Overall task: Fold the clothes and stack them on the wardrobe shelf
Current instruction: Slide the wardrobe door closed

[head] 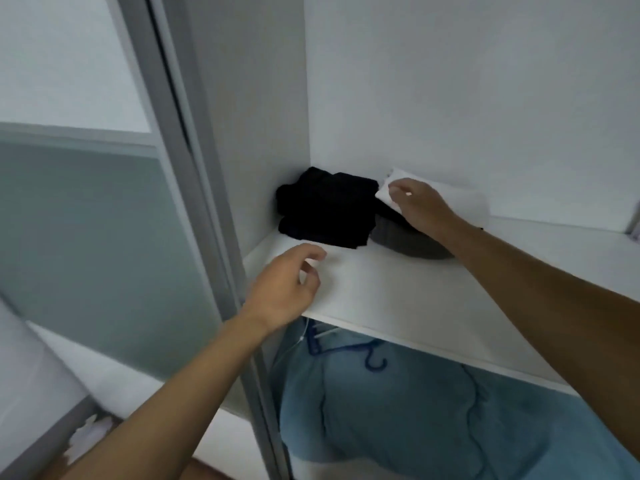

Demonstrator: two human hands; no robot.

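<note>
A stack of black folded clothes (325, 206) sits in the back left corner of the white wardrobe shelf (398, 292). Right beside it lies a grey folded garment (408, 242) with a white folded garment (460, 199) on top. My right hand (422, 206) lies on the white garment, thumb and fingers curled round its left corner. My left hand (287, 285) hovers over the shelf's front left part, fingers loosely curled and holding nothing.
The wardrobe's side wall (256, 116) and a grey sliding-door frame (194, 202) stand close on the left. Under the shelf hang blue clothes (415, 410) on a blue hanger (374, 362). A white surface (31, 368) shows at the lower left.
</note>
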